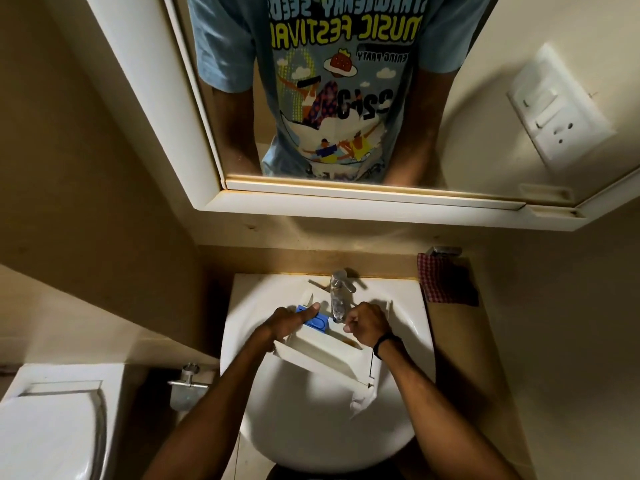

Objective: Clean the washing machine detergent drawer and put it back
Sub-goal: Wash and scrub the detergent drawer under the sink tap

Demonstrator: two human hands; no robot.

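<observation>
A white detergent drawer [322,355] is held over the white basin [311,427], tilted, with its far end under the chrome tap [339,296]. A blue insert [320,322] is seated in the drawer's far-left compartment. The drawer's left side is grasped by the left hand [287,323], with the thumb laid across the blue insert. The right hand [369,323] is clenched over the drawer's far-right part, just beside the tap's spout. Whether anything is gripped in its curled fingers cannot be told. A black band [386,342] is worn on the right wrist.

A white-framed mirror [346,194] is mounted on the far wall above the basin, and a light-blue T-shirt [339,98] is reflected in it. The printed words are seen reversed: "MUSIC FESTIVA" can be read, cut off at the edge, and smaller lettering ending in "PARTY" is seen beneath it. The topmost line is cropped and cannot be read with certainty.

A red-and-white checked cloth [440,282] is hung to the right of the tap. A white switch plate [557,105] is fixed on the right wall. A white toilet [52,427] is seen at the near left
</observation>
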